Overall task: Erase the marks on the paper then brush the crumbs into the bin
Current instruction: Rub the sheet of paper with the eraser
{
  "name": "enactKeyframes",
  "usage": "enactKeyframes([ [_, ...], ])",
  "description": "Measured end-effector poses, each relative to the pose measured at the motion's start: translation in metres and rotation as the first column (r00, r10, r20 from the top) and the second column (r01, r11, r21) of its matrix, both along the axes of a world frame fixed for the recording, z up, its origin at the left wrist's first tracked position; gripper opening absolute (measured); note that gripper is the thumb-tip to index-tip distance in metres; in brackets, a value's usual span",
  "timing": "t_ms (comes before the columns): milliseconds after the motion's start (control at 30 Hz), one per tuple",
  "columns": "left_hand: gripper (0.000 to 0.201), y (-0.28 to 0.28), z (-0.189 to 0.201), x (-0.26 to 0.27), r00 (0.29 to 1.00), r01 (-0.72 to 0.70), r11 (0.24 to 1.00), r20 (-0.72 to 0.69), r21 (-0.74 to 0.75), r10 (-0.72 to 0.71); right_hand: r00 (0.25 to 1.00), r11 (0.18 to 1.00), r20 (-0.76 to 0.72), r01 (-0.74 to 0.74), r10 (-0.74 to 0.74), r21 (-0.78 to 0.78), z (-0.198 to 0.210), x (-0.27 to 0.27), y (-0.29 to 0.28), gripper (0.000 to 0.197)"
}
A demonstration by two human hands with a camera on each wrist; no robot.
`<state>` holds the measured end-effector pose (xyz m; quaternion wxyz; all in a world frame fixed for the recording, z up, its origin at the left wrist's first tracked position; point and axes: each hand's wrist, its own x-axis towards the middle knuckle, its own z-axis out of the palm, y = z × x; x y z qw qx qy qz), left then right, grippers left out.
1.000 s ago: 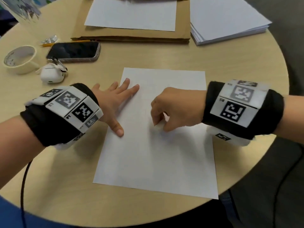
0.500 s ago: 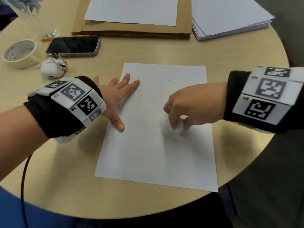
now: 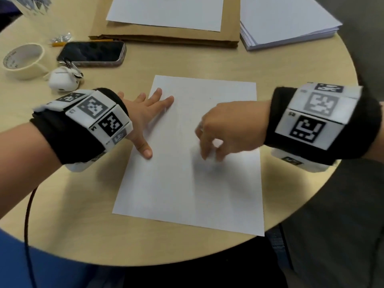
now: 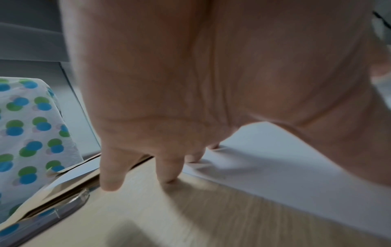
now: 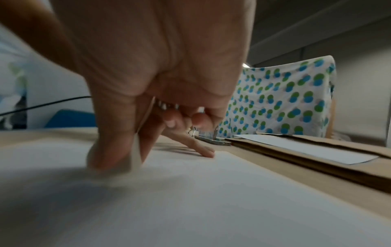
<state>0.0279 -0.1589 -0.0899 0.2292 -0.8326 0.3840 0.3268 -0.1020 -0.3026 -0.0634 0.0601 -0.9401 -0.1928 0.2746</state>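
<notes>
My right grip (image 3: 209, 157) pinches a small white eraser (image 5: 135, 150) on the paper (image 3: 187, 183), mid-frame on the table (image 3: 291, 80); left hand (image 3: 145, 113) flat, pinning the sheet's left edge. Erasing step, I judge; next, brushing crumbs, bin unseen. Sheet's long axis runs top-to-bottom of frame.

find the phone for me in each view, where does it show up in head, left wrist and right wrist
Head: the phone lies face up at upper left on the table, beyond the left hand.
Left wrist: its edge shows at lower left, beside the little finger.
Right wrist: a sliver at centre right, behind the fingers.
Shared landmark: the brown envelope beside it.
</notes>
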Motion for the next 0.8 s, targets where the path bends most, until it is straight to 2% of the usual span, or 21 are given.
enactKeyframes([
  [133, 0.143, -0.002, 0.000, -0.002, 1.000, 0.006, 1.000, 0.022, 0.010, -0.006, 0.989, 0.988, 0.151, -0.035, 0.011, 0.153, -0.012, 0.016, 0.026, 0.022],
  [233, 0.141, -0.002, 0.000, -0.002, 1.000, -0.005, 1.000, 0.012, -0.002, 0.005, 0.995, 0.989, 0.097, -0.005, -0.010, 0.148, -0.015, 0.006, 0.023, 0.022],
  [367, 0.141, -0.001, 0.000, -0.003, 1.000, -0.023, 0.999, -0.014, -0.023, 0.023, 0.999, 0.998, -0.022, -0.028, 0.030, 0.061, -0.008, -0.007, 0.014, 0.020],
  [433, 0.140, -0.001, -0.001, -0.003, 1.000, -0.012, 1.000, -0.007, -0.029, 0.012, 0.999, 0.998, 0.007, -0.045, 0.045, 0.037, -0.006, 0.002, 0.021, 0.021],
  [567, 0.140, -0.001, -0.002, -0.003, 1.000, -0.008, 0.999, 0.010, -0.037, 0.009, 0.989, 0.995, 0.143, 0.015, -0.029, 0.099, -0.010, 0.016, 0.030, 0.018],
  [733, 0.139, 0.000, -0.002, -0.002, 1.000, -0.014, 0.997, -0.002, -0.076, 0.013, 0.998, 0.998, -0.044, -0.049, 0.047, -0.045, -0.003, -0.016, 0.011, 0.022],
  [800, 0.138, 0.001, -0.002, -0.003, 1.000, -0.015, 0.996, -0.006, -0.084, 0.014, 0.995, 0.990, -0.061, -0.089, 0.083, -0.105, 0.001, -0.016, 0.010, 0.023],
])
